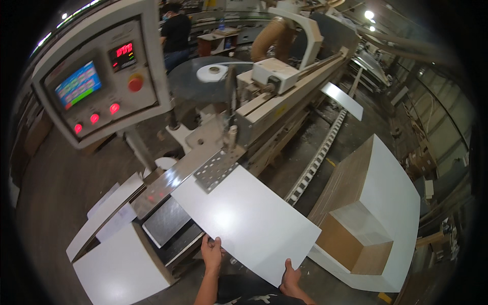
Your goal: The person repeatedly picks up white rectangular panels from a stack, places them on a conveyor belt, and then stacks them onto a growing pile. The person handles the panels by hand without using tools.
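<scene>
A flat white rectangular panel [254,218] lies tilted across the picture, its far end resting on the metal feed table of a machine beside a perforated plate [216,170]. My left hand [212,251] is closed at the panel's left long edge, thumb up, its other fingers partly hidden. At the near right corner my right hand [291,279] grips the short edge, thumb on top and fingers out of sight beneath.
A control box [104,76] with a lit screen and red buttons stands at the left. Stacked white panels [122,264] lie near left, with another stack [391,208] at right. A roller track [320,152] runs alongside the machine [277,76]. Far off stands a person [177,35].
</scene>
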Demonstrator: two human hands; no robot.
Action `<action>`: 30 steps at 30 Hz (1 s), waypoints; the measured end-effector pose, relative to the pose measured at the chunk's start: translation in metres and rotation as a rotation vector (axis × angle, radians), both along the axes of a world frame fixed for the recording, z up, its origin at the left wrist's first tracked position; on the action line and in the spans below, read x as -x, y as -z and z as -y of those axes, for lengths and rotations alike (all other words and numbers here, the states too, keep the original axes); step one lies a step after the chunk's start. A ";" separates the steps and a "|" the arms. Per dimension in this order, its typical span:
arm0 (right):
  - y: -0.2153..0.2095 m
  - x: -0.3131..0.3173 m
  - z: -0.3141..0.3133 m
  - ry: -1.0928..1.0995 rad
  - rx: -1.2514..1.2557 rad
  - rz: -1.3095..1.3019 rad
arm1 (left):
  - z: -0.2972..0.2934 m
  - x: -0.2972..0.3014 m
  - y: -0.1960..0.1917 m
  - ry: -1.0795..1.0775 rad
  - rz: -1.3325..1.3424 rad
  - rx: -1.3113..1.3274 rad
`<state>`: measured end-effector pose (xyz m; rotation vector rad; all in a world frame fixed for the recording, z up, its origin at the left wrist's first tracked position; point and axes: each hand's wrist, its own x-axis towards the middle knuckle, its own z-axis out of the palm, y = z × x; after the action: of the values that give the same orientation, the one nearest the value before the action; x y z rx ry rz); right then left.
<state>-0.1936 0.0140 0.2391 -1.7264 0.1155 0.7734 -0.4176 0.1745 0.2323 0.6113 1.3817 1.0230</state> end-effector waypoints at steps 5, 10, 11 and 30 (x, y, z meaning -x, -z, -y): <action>0.012 -0.050 -0.028 -0.016 0.093 0.056 | -0.030 -0.053 -0.006 -0.057 -0.005 -0.028; 0.004 -0.085 -0.056 -0.055 0.217 0.054 | -0.059 -0.090 0.017 0.003 -0.132 -0.049; 0.006 -0.093 -0.062 -0.082 0.290 0.037 | -0.064 -0.097 0.021 -0.020 -0.167 -0.039; 0.053 -0.156 -0.013 -0.059 -0.362 0.326 | 0.131 0.073 -0.060 -0.377 -1.655 -0.163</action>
<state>-0.0376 0.0274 0.1862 -1.4895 -0.2836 0.5088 -0.4907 0.0438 0.2926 1.5174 2.9247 0.8330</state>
